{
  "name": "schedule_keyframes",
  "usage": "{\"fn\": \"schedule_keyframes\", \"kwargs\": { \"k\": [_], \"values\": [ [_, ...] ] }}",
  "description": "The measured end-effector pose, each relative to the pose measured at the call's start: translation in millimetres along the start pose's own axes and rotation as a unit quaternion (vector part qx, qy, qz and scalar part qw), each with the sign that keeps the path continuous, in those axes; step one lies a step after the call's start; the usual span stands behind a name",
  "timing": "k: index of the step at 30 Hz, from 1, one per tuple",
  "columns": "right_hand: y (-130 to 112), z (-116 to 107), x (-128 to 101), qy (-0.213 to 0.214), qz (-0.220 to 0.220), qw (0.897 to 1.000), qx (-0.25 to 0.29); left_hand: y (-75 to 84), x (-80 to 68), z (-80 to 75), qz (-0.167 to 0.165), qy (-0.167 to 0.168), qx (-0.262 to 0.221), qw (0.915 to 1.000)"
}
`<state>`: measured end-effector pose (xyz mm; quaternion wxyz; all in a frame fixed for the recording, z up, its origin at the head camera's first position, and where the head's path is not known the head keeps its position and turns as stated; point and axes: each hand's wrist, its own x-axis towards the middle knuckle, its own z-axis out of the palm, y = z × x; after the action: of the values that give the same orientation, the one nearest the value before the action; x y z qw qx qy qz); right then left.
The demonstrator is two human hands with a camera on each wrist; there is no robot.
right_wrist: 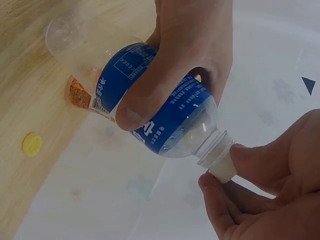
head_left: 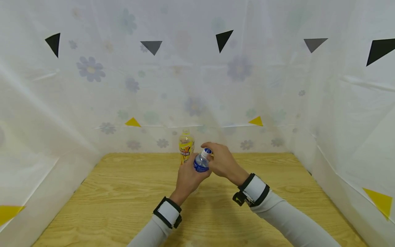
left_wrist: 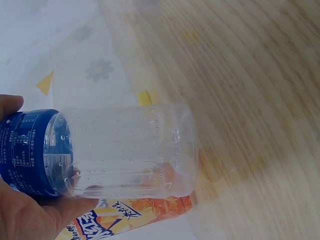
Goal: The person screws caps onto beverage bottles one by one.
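A clear plastic bottle [head_left: 201, 164] with a blue label is held above the table, tilted. My left hand [head_left: 189, 176] grips it round the label, thumb and fingers on opposite sides. In the left wrist view its transparent lower part [left_wrist: 127, 150] shows a few droplets and no drink inside. At the neck, my right hand [head_left: 223, 161] pinches the white cap [right_wrist: 223, 167] between thumb and fingertips. The cap sits on the bottle's mouth, and its top looks blue in the head view. Just behind the left hand stands a yellow-labelled drink bottle [head_left: 186, 145], its neck bare.
A small yellow cap [right_wrist: 32, 144] lies on the wooden table [head_left: 123, 195] near the yellow-labelled bottle. White flowered sheeting [head_left: 191, 85] encloses the back and both sides, with black, grey and yellow triangles on it. Each wrist wears a strap.
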<state>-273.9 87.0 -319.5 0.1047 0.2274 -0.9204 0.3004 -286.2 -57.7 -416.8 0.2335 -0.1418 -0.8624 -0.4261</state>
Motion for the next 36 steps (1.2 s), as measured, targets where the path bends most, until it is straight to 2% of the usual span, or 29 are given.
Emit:
{"fn": "schedule_keyframes", "kwargs": {
  "k": [14, 25, 36],
  "values": [
    [-2.3, 0.6, -0.1, 0.015, -0.004, 1.000, -0.001, -1.9, 0.2, -0.1, 0.003, -0.001, -0.010, 0.9999],
    [4.7, 6.0, 2.6, 0.062, -0.045, 0.997, -0.020, -4.6, 0.6, -0.1, 0.009, 0.000, -0.013, 0.9999],
    [5.7, 8.0, 1.6, 0.085, -0.026, 0.996, -0.031, -5.3, 1.4, 3.0, 0.002, -0.005, -0.010, 0.9999]
  ]
}}
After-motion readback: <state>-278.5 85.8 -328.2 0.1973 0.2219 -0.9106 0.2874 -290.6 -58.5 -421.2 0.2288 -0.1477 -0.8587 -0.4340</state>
